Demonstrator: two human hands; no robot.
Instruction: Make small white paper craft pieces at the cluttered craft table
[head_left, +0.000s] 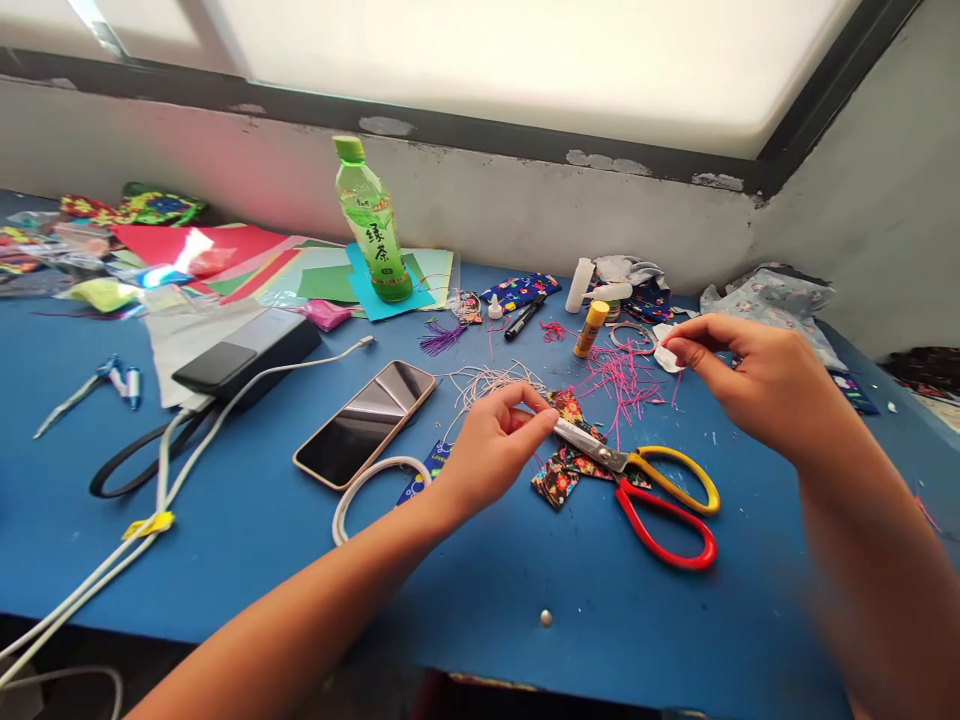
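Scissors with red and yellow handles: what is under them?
Under the metal blades of the red-and-yellow-handled scissors lies a dark flowered fabric scrap on the blue table. The cloth directly beneath the blades is covered.

Scissors [619, 462] blade tip hidden under left hand [491, 455], white scrap [666, 358] in right hand [757, 385] too small to identify, right forearm [877, 600] blurred

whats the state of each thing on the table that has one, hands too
green bottle: upright, cap on
phone: lying flat, screen dark
scissors: lying flat, blades shut
glue stick: standing, cap on
black marker: lying flat
left hand: fingertips pinched at the scissors' tip
right hand: pinching a white scrap
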